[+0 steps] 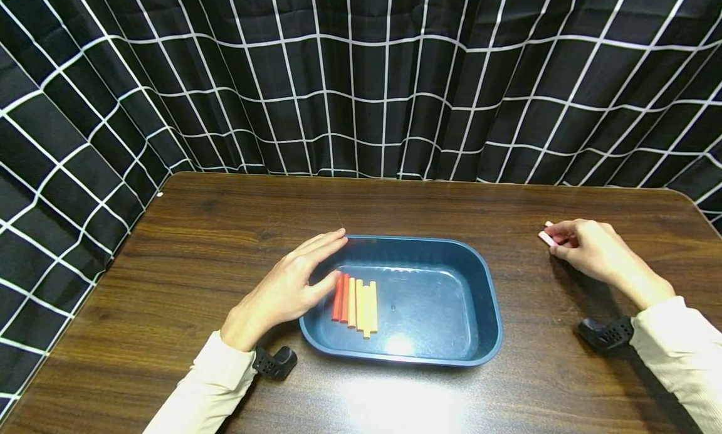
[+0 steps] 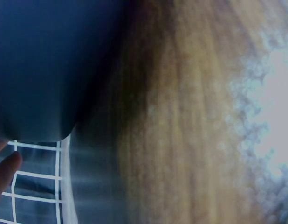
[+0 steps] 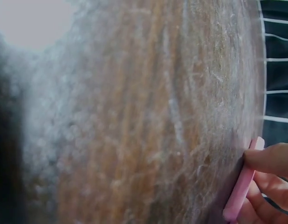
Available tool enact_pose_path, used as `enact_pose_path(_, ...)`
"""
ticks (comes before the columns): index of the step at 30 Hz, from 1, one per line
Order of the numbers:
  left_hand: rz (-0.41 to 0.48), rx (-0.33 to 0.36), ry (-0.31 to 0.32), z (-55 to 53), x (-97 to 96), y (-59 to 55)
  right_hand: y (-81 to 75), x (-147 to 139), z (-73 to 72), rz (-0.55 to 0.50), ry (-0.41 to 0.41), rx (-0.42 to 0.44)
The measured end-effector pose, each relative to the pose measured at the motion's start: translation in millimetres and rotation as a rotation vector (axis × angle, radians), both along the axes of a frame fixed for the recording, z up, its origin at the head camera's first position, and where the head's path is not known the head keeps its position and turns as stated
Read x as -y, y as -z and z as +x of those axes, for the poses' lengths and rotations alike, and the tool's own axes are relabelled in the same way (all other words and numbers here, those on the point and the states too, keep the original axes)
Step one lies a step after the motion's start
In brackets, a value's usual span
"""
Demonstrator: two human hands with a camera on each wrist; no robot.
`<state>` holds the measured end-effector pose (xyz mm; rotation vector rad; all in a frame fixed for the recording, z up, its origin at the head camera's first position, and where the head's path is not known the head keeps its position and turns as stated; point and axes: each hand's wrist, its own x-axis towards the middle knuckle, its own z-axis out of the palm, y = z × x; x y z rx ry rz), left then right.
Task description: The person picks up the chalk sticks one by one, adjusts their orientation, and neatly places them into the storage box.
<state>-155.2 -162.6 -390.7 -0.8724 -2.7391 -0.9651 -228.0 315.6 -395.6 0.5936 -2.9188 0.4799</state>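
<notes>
My right hand (image 1: 592, 249) pinches a pink chalk stick (image 1: 546, 238) at the right side of the table. The right wrist view shows that pink stick slanting under the thumb and fingers. A second bit of pink (image 1: 549, 223) peeks out just beyond the fingertips. My left hand (image 1: 284, 290) rests at the left rim of a blue plastic tray (image 1: 406, 360), fingers extended along it and thumb reaching inside. Beside that thumb, red chalk sticks (image 1: 345, 301) and several yellow ones (image 1: 366, 312) lie side by side in the tray.
The tray stands on a brown wood-grain table (image 1: 225, 233). A black curtain with white grid lines (image 1: 366, 95) hangs behind the table and along its left. Black wrist cameras (image 1: 275, 362) sit below both hands. A small white bit (image 1: 160, 194) lies at the far left edge.
</notes>
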Motion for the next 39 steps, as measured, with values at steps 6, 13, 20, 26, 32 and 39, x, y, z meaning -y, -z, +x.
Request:
enact_pose_path(6,0.003,0.003,0.000,-1.1,-0.2,0.4,-1.4,2,1.3,0.001,0.001,-0.005)
enact_pose_path(13,0.000,0.006,-0.004,-1.0,-0.3,0.9,-7.2,8,6.0,-0.009,0.009,-0.012)
enact_pose_path(20,0.000,0.017,-0.005,-0.7,-0.5,-0.1,-13.4,22,15.0,-0.060,0.046,-0.013)
enact_pose_path(26,0.001,0.012,-0.004,-0.7,-1.1,0.6,-19.8,30,23.1,-0.109,0.085,-0.017)
enact_pose_path(32,0.000,0.016,-0.006,-0.8,-1.2,0.3,-26.0,35,31.4,-0.151,0.097,-0.046)
enact_pose_path(39,-0.003,-0.001,-0.005,-0.3,-0.9,1.0,-35.4,47,42.9,-0.238,0.099,-0.024)
